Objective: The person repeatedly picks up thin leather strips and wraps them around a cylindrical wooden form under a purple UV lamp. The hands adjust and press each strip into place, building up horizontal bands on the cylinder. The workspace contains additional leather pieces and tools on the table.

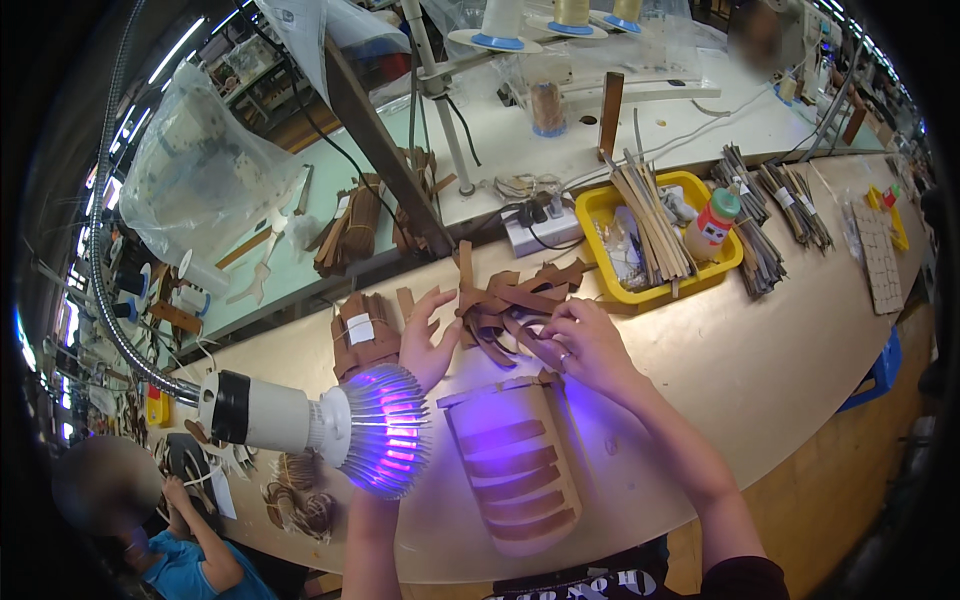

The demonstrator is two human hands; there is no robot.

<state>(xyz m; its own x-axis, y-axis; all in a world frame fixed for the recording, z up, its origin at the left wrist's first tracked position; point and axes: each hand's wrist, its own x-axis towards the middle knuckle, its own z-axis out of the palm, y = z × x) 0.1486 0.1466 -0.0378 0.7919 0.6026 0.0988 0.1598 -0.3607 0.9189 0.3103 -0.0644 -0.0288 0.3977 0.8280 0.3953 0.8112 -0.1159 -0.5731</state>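
Note:
A loose tangle of brown leather-like strips [500, 305] lies on the table in front of me. My left hand [430, 345] is at the tangle's left edge, fingers apart, holding nothing I can see; the lamp covers its wrist. At the right side of the pile, my right hand [592, 348] is closed, with fingertips pinching a brown strip [545, 350]. Nearer me rests a pale curved-sided board [510, 535] with several brown strips laid across it in rows, under violet light. A tied bundle of wider brown strips [368, 350] with a white label sits left of my left hand.
A gooseneck lamp [270, 412] reaches in from the left over my left forearm. Behind the pile are a power strip [545, 235] and a yellow tray [640, 300] holding sticks and a green-capped bottle [712, 225]. Strip bundles [765, 245] lie farther right. Another person [205, 560] works at lower left.

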